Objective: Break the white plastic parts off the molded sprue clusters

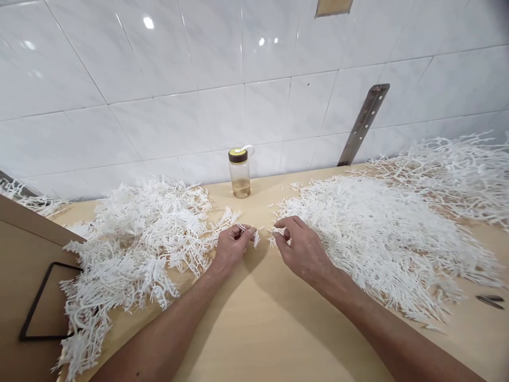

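My left hand [233,247] is closed, with thumb and finger pinching a small white branched plastic piece [256,237]. Its thin prongs stick out to the right of the fingertips. Across a short gap, my right hand [299,245] has its thumb and forefinger apart, with nothing visible between them. Behind and to the right of it spreads a pile of thin white plastic sticks [369,233]. On the left side, close to my left hand, lies a heap of tangled white branched plastic pieces [151,228].
A clear bottle [240,175] with a dark and yellow lid stands near the tiled wall [222,116]. More white branched strands [457,170] lie at the far right. A metal bracket [363,124] leans at the wall. Dark pointed objects [491,301] rest at the right edge; a brown board [32,265] stands left.
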Demonstrator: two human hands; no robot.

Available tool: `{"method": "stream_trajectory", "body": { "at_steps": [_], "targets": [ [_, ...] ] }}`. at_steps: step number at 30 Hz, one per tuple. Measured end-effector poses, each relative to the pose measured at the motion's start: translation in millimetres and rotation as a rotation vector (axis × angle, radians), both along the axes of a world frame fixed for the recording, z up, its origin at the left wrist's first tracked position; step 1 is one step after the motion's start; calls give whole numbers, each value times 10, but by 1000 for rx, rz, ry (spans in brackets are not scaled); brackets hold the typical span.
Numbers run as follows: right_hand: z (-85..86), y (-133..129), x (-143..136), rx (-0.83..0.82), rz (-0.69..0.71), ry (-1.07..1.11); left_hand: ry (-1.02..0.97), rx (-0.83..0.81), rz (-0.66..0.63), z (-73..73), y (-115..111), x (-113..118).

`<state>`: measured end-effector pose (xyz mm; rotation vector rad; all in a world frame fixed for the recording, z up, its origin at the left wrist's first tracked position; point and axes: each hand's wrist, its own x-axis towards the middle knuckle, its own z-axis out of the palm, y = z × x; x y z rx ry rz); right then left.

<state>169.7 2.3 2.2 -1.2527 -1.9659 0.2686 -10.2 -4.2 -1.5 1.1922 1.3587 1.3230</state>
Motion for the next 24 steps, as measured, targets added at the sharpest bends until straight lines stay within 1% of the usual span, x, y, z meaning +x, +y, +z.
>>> {"method": "stream_trajectory", "body": {
  "at_steps": [2,4,8,12,14,17,21,24],
  "targets": [
    [-4,-44,-48,-33,72,23,-5,2,-1,21,-11,8],
    [-20,-74,-95,-76,113,50,-12,3,-2,45,-27,18],
    [-49,-80,-136,-212,86,119,-35,-25,-26,70,-55,39],
    [-54,-82,-155,-339,92,112,-77,-52,-46,56,-78,66],
    [-61,-84,-164,-327,73,82,-63,-55,-78,46,-89,78],
    [-77,-75,-160,-229,39,12,-12,-31,-122,31,-102,97],
    [-85,-54,-132,-115,54,-65,82,30,-124,-9,-102,111],
    [-66,-49,-116,-96,83,-77,154,76,-100,-63,-84,96]
  ]
}}
